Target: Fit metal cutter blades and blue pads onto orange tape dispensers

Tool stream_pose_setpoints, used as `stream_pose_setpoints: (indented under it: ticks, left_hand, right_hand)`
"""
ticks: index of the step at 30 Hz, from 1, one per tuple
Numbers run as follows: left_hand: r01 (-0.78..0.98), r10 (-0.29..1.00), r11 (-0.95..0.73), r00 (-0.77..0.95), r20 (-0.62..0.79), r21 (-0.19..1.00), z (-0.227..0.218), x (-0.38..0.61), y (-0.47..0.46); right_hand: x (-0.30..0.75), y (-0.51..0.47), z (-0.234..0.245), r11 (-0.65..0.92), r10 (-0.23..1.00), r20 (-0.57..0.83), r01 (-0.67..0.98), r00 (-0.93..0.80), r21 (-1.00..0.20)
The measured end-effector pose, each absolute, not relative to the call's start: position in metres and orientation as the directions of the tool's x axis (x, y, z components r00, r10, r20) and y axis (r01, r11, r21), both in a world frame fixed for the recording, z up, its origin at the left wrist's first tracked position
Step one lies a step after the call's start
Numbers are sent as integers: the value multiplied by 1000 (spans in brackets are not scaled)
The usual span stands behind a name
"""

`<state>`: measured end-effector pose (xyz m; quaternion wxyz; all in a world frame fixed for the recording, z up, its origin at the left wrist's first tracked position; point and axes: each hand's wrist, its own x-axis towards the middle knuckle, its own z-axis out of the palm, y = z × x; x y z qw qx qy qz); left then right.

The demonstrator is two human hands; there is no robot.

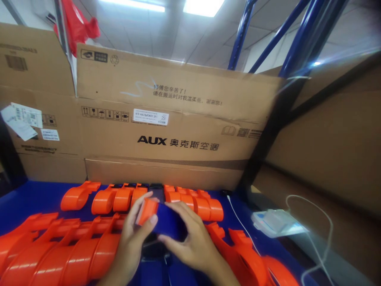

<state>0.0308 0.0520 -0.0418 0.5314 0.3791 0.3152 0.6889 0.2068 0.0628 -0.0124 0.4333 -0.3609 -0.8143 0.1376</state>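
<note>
Both hands hold one tape dispenser in front of me, with an orange toothed end (pixel 149 211) and a dark blue body (pixel 170 222). My left hand (pixel 135 226) is closed on the orange end, its thumb lying over the front. Wrapped round the blue body is my right hand (pixel 190 234), thumb below and fingers on top. Orange tape dispensers surround the hands: a row (pixel 76 254) at the left, another row (pixel 205 206) behind, and more (pixel 247 258) at the right. Below the hands is a dark object (pixel 154 250), partly hidden.
A blue shelf surface (pixel 35 194) carries everything. An AUX cardboard panel (pixel 178 107) stands at the back. A blue-black rack post (pixel 268 131) rises at the right, beside a clear plastic box (pixel 276 222) and a white cable (pixel 241 222). A dark rectangular object (pixel 156 192) lies behind the hands.
</note>
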Motion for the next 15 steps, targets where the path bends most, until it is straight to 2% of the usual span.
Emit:
stream_pose_setpoints:
  ticks: [4,7,15]
  left_hand:
    - [-373,951,-300,-189,244,878,-39,32,58]
    - [-335,948,-301,-208,242,893,-39,33,60]
    - [-322,947,-306,-196,254,896,-41,30,59]
  right_hand:
    - [209,67,-19,746,618,687,562,-383,-358]
    - [212,70,-22,755,575,716,594,-396,-278]
    - [213,70,-20,772,552,717,586,-426,-246]
